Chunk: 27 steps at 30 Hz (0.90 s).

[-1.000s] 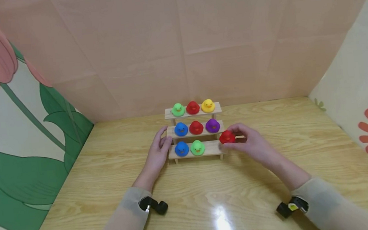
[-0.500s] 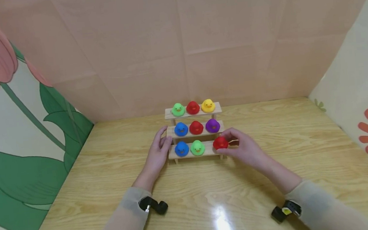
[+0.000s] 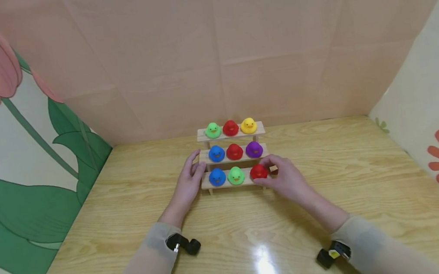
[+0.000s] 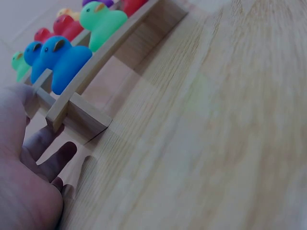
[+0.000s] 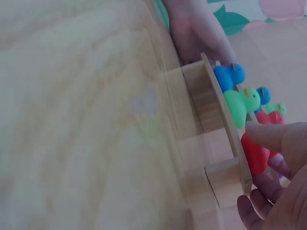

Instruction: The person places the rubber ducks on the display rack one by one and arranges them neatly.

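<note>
In the head view, a three-tier wooden display stand (image 3: 223, 184) bears several rubber ducks in rows. My right hand (image 3: 286, 179) pinches a red rubber duck (image 3: 259, 172) between thumb and fingers at the right end of the lowest tier. Beside it sit a green duck (image 3: 236, 176) and a blue duck (image 3: 217, 177). The left hand (image 3: 187, 176) holds the stand's left end, thumb toward the front and fingers further back. In the right wrist view, the thumb lies against the red duck (image 5: 255, 153), whose base meets or nearly meets the tier.
On the middle tier are a blue duck (image 3: 216, 154), a red duck (image 3: 234, 152) and a purple duck (image 3: 254, 149). The top tier has green (image 3: 213, 130), red and yellow ducks. A wooden table (image 3: 228, 240) lies under everything, with a pink backdrop (image 3: 212, 59) behind.
My right hand has brought the red duck leftward and down, from beyond the lowest tier's right end to its place beside the green duck. The left hand has stayed put.
</note>
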{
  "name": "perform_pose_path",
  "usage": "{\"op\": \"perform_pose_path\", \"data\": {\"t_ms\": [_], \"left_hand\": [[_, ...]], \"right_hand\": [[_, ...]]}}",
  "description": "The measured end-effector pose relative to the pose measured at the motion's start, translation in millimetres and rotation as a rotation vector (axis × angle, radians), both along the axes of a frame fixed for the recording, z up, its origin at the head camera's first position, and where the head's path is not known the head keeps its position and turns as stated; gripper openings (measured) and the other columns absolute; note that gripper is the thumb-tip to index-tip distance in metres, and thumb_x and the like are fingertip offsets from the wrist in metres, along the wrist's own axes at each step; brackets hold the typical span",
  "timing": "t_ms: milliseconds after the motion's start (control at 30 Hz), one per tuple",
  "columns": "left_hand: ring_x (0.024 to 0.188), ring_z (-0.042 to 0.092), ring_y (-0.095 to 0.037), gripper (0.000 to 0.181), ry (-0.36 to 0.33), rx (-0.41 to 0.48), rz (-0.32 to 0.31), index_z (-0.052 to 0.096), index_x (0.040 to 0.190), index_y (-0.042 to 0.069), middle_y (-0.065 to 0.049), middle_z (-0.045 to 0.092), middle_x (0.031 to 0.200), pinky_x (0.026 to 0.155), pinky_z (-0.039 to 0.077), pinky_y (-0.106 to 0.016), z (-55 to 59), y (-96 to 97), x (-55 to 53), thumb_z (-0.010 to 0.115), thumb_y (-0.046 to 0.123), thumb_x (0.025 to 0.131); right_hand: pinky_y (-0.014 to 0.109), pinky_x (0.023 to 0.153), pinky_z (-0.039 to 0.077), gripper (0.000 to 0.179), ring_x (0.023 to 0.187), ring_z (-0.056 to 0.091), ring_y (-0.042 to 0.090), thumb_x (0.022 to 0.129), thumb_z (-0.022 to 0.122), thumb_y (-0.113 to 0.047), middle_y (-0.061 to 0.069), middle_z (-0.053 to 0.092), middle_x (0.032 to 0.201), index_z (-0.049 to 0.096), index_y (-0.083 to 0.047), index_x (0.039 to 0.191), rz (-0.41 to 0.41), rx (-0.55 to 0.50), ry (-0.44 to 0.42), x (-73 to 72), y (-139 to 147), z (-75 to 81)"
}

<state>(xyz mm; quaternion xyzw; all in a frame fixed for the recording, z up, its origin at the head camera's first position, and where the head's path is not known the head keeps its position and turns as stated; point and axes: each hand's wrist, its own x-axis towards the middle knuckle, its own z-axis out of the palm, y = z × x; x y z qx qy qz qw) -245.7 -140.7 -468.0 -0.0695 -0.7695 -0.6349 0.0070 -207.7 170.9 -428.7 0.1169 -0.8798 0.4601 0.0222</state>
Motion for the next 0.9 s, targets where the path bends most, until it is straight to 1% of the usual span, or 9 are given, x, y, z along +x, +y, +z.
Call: {"op": "perform_pose_path", "data": {"t_ms": [133, 300, 467, 600, 733, 900], "left_hand": [[0.150, 0.052, -0.030, 0.062, 0.007, -0.004, -0.006, 0.039, 0.171, 0.032, -0.015, 0.061, 0.156, 0.127, 0.036, -0.056, -0.1, -0.6, 0.4, 0.057, 0.052, 0.115], [0.150, 0.052, -0.031, 0.064, 0.009, -0.004, -0.008, 0.038, 0.172, 0.029, -0.015, 0.062, 0.155, 0.127, 0.035, -0.056, -1.3, -0.6, -0.8, 0.057, 0.052, 0.115], [0.149, 0.053, -0.031, 0.060, -0.002, -0.005, 0.003, 0.039, 0.171, 0.032, -0.015, 0.062, 0.155, 0.126, 0.036, -0.056, -0.4, 0.2, -0.8, 0.057, 0.049, 0.116], [0.151, 0.052, -0.032, 0.060, -0.008, 0.001, 0.013, 0.039, 0.171, 0.031, -0.017, 0.060, 0.157, 0.127, 0.036, -0.055, 1.0, 1.2, -0.2, 0.058, 0.045, 0.116], [0.151, 0.051, -0.033, 0.059, -0.011, 0.002, 0.015, 0.039, 0.171, 0.030, -0.018, 0.060, 0.157, 0.127, 0.036, -0.056, 1.9, 1.9, 0.0, 0.058, 0.043, 0.117], [0.150, 0.052, -0.031, 0.060, 0.004, -0.010, 0.004, 0.039, 0.171, 0.029, -0.016, 0.061, 0.155, 0.126, 0.037, -0.056, -0.2, 0.2, -0.2, 0.057, 0.046, 0.116]], "right_hand": [[0.046, 0.096, 0.059, 0.034, 0.108, 0.064, 0.028, 0.093, 0.094, -0.021, 0.006, 0.073, 0.115, 0.073, -0.010, 0.117, -0.015, 0.022, 0.015, -0.2, -3.2, -0.9], [0.045, 0.095, 0.058, 0.035, 0.109, 0.063, 0.028, 0.092, 0.095, -0.019, 0.006, 0.073, 0.115, 0.073, -0.011, 0.116, -0.027, 0.032, 0.023, -0.6, -4.2, -2.9], [0.046, 0.096, 0.055, 0.036, 0.112, 0.059, 0.030, 0.091, 0.096, -0.021, 0.005, 0.072, 0.117, 0.072, -0.013, 0.117, -0.043, 0.052, 0.039, -0.5, -4.2, -5.4], [0.045, 0.094, 0.052, 0.038, 0.113, 0.055, 0.032, 0.091, 0.096, -0.024, 0.006, 0.070, 0.120, 0.072, -0.014, 0.118, -0.063, 0.063, 0.037, -0.8, -4.7, -7.5], [0.045, 0.093, 0.051, 0.039, 0.113, 0.054, 0.032, 0.091, 0.096, -0.025, 0.007, 0.068, 0.121, 0.072, -0.015, 0.120, -0.070, 0.057, 0.026, -1.4, -4.7, -9.4], [0.045, 0.094, 0.050, 0.039, 0.114, 0.054, 0.031, 0.091, 0.096, -0.024, 0.007, 0.068, 0.122, 0.073, -0.015, 0.122, -0.067, 0.053, 0.021, -1.8, -3.8, -11.3]]}}
